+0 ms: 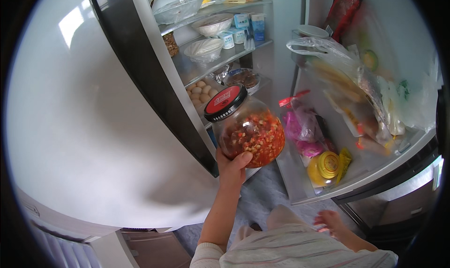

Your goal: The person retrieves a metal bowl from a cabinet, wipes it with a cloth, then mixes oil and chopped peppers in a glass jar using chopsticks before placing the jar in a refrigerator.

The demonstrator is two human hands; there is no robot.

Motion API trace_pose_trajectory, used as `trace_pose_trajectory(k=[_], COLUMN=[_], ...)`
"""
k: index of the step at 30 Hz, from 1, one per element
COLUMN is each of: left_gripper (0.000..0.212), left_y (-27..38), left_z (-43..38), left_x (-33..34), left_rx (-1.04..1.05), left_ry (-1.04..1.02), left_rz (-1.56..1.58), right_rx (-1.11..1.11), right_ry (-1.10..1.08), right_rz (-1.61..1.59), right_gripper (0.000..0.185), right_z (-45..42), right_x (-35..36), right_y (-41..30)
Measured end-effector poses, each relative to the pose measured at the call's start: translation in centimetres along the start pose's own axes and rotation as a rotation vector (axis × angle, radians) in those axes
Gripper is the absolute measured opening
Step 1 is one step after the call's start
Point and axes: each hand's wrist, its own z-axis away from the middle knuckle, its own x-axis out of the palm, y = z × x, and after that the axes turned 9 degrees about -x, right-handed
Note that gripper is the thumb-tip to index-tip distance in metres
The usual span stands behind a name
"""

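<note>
My left hand point(233, 164) grips the lower part of a round glass jar point(251, 136) and holds it up, tilted, before the open refrigerator. Chopped red chili sauce with pale bits fills much of the jar. Its red-and-black lid point(225, 102) is on and bears writing. Low at the right, my right hand point(329, 223) hangs beside my body, holding nothing, its fingers apart and somewhat blurred. The opened refrigerator door point(299, 192) with its loaded bins is above that hand.
Glass shelves point(225, 60) hold covered bowls point(213, 23), yogurt cups point(226, 39) and eggs point(202, 92). A yellow-lidded jar point(323, 168), a pink bag point(306, 127) and plastic bags point(351, 81) crowd the door. The closed white door point(105, 127) stands to the left.
</note>
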Motion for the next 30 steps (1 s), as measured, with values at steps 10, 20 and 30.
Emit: trace_pose_trajectory(k=[10, 20, 30], left_gripper=[0.075, 0.093, 0.091], left_y=[0.8, 3.8, 5.7], left_z=[-6.1, -17.2, -23.0], left_x=[-0.7, -1.2, -3.1], left_rx=[0.278, 0.760, 0.953], left_ry=[0.148, 0.638, 0.900], left_rz=[-0.213, -0.610, -0.826], right_rx=[-0.930, -0.775, -0.586], right_ry=[-0.593, -1.042, -1.203], right_rz=[-0.314, -0.462, -0.351], right_gripper=[0.057, 0.052, 0.043], right_z=[-7.9, -18.4, -23.2], right_x=[24.3, 35.0, 40.7], right_y=[-20.8, -31.0, -34.9])
